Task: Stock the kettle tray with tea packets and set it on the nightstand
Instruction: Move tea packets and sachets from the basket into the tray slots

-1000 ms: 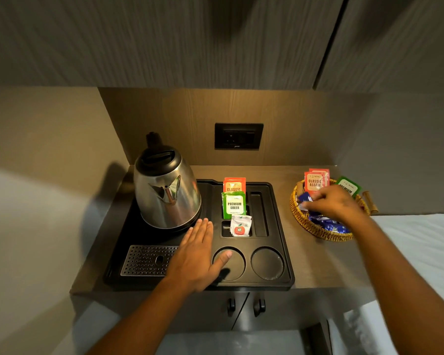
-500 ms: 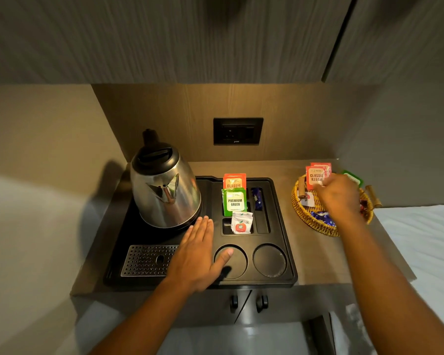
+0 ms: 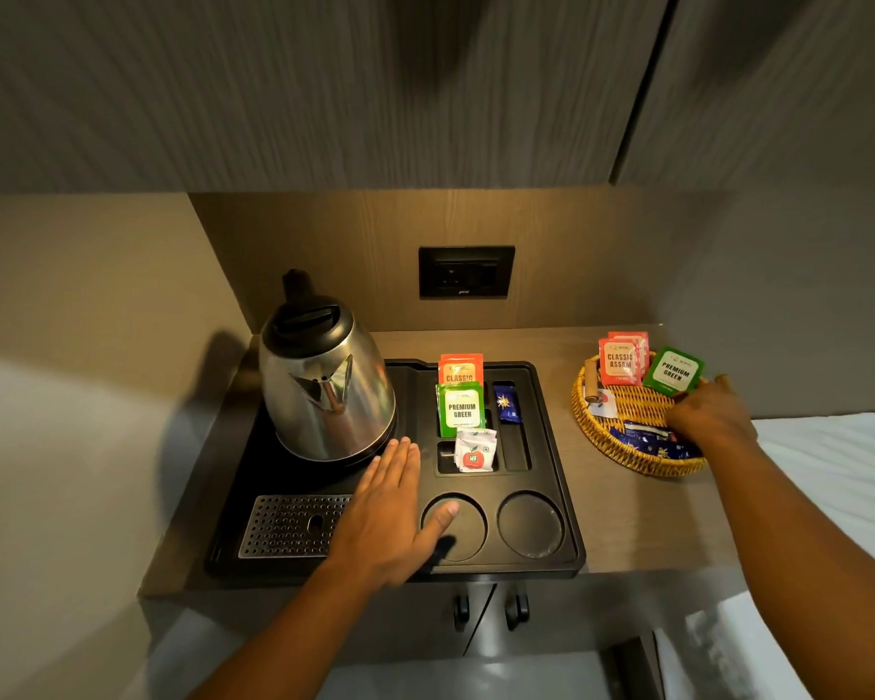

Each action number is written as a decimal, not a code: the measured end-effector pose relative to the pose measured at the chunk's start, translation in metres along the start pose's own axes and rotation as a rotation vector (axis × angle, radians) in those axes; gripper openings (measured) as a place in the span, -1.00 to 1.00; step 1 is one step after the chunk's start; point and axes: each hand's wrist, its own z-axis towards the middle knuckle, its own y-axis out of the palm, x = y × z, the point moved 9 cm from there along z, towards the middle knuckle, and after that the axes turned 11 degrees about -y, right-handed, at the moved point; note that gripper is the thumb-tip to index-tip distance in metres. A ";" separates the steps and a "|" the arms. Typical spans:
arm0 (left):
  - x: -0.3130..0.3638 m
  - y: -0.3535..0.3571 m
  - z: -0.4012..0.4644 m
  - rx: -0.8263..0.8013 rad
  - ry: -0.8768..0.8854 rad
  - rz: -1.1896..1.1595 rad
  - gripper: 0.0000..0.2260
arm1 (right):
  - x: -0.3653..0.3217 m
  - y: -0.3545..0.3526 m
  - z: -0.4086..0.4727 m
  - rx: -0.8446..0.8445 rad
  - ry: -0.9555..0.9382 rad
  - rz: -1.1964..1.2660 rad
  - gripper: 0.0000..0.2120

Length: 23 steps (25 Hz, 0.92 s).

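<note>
Tray (image 3: 551,447) packets read "CLASSIC" (image 3: 459,370), "PREMIUM GREEN" (image 3: 460,409). Basket (image 3: 622,452) packets: "CLASSIC ASSAM" (image 3: 620,362), "PREMIUM GREEN" (image 3: 674,371). Left hand (image 3: 390,512) flat, fingers spread, empty. Right hand (image 3: 710,414) in basket, grip unclear.

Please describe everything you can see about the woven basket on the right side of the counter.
The woven basket is round, shallow and golden-yellow, apparently wicker, with a wooden handle at its left rim. It sits flat on the wooden counter, right of the black tray and apart from it. Red Classic Assam packets and a green Premium Green packet lean at its back; blue sachets lie inside. The right hand reaches into it.
</note>
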 end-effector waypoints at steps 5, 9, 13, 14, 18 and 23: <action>0.000 -0.001 0.000 0.000 -0.004 0.005 -0.22 | 0.009 -0.007 -0.005 0.039 0.086 0.118 -0.65; 0.000 0.000 0.000 -0.006 -0.008 0.013 -0.21 | -0.013 -0.038 -0.025 0.177 0.005 0.117 -0.74; 0.001 0.000 0.000 -0.005 0.002 0.015 -0.21 | -0.099 -0.012 -0.067 0.079 -0.281 0.357 -0.85; 0.001 0.000 0.000 -0.003 0.007 0.021 -0.21 | -0.120 0.012 -0.079 -0.032 -0.296 0.412 -0.87; 0.000 0.000 0.000 0.000 0.003 0.032 -0.21 | -0.159 0.085 -0.096 -0.205 -0.253 0.346 -0.86; 0.002 -0.002 0.000 0.000 0.006 0.021 -0.21 | -0.161 0.094 -0.090 -0.231 -0.213 0.281 -0.73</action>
